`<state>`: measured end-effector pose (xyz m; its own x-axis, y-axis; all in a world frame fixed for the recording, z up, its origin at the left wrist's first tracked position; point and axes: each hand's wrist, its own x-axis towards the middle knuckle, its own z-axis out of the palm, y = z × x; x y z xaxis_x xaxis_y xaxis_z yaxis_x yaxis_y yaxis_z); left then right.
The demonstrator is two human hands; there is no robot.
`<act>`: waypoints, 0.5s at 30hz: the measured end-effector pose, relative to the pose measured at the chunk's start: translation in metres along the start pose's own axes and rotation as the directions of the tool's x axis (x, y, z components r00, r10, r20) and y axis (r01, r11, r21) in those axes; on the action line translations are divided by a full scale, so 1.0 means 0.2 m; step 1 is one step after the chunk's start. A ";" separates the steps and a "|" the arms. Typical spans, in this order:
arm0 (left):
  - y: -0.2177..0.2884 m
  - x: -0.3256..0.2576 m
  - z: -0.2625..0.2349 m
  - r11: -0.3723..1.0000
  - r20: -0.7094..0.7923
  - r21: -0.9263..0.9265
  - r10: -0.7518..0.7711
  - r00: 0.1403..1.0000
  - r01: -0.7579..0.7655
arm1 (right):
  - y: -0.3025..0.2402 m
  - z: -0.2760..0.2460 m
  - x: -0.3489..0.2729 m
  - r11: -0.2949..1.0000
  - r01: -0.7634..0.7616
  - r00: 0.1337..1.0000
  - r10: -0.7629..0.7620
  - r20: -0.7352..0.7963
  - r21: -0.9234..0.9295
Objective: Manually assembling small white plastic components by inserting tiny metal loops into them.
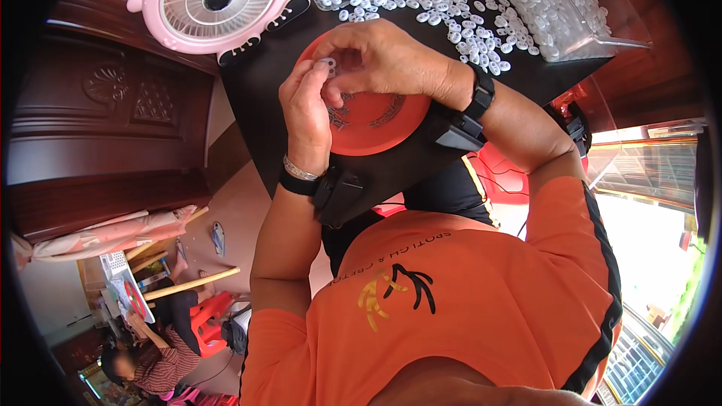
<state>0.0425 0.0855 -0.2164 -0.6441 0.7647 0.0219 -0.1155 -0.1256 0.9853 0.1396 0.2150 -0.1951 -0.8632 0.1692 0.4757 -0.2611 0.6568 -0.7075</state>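
Note:
Above a round red-orange plate (376, 143), my two hands come together at its far left part. A small white oval plastic piece (329, 65) with holes is pinched in the fingertips of my left hand (307, 109). From the right, my right hand (391, 60) reaches over with thumb and fingers curled together beside that piece. Whatever its fingertips grip is too small and too covered to make out. Thin dark metal pins (387, 113) lie scattered in the plate under my hands.
A clear bin (335, 0) and a second clear container (560, 45), both full of white pieces, stand at the far side of the black table (259, 116). Loose white pieces (477, 41) lie between them. A pink fan (218, 0) stands far left. Another person (169, 361) sits lower left.

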 end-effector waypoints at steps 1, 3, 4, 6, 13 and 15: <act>0.01 0.00 0.02 1.000 -0.033 0.018 -0.005 0.999 0.005 | 0.00 0.01 0.00 0.993 0.073 0.996 -0.077 -0.040 -0.098; 0.01 0.00 0.02 1.000 -0.038 0.026 -0.016 0.999 0.017 | -0.01 0.02 -0.01 0.980 0.086 0.995 -0.094 -0.041 -0.177; 0.01 -0.01 0.03 0.999 -0.048 0.037 -0.028 0.998 0.030 | 0.00 0.03 -0.01 0.963 0.099 0.993 -0.112 -0.039 -0.250; 0.00 0.00 0.03 1.000 -0.045 -0.026 -0.003 0.999 0.002 | 0.02 0.04 -0.01 0.958 0.099 0.992 -0.117 -0.050 -0.269; -0.03 -0.01 0.02 0.996 0.000 -0.033 0.078 0.997 -0.078 | -0.01 0.04 -0.02 0.955 0.102 0.991 -0.121 -0.053 -0.279; -0.02 -0.01 0.02 0.996 -0.011 -0.052 0.077 0.997 -0.078 | -0.02 0.04 -0.02 0.951 0.119 0.987 -0.144 -0.068 -0.285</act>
<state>0.0479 0.0872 -0.2191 -0.6595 0.7456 0.0960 -0.1042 -0.2171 0.9706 0.1416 0.2060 -0.1983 -0.7853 0.1224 0.6069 -0.2278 0.8544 -0.4671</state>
